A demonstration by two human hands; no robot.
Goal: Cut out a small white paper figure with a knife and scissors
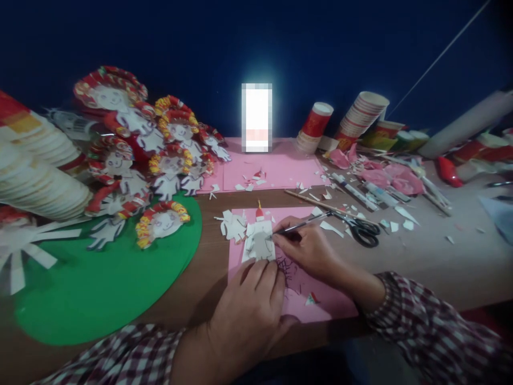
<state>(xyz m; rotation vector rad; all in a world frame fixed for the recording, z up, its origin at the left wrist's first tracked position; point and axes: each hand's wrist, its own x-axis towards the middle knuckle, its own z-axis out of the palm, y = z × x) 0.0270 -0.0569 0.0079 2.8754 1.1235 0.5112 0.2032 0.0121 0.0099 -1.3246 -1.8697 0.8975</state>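
Observation:
A slim pen is pinched in my right hand, its tip at the right edge of a grey paper figure. That figure lies on a small white piece of paper, with a dark outline drawn around part of it. My left hand rests flat over the lower end of the white paper, fingers side by side, pressing it down. Beneath both is a pink sheet with dark pen scribbles. A white cut-out figure lies just left of the white paper.
Black-handled scissors and a thin stick lie beyond my right hand among paper scraps. Paper cups stand at the back right. On the left are a green board, decorated paper dolls and stacked cups. A bright pixelated rectangle shows behind.

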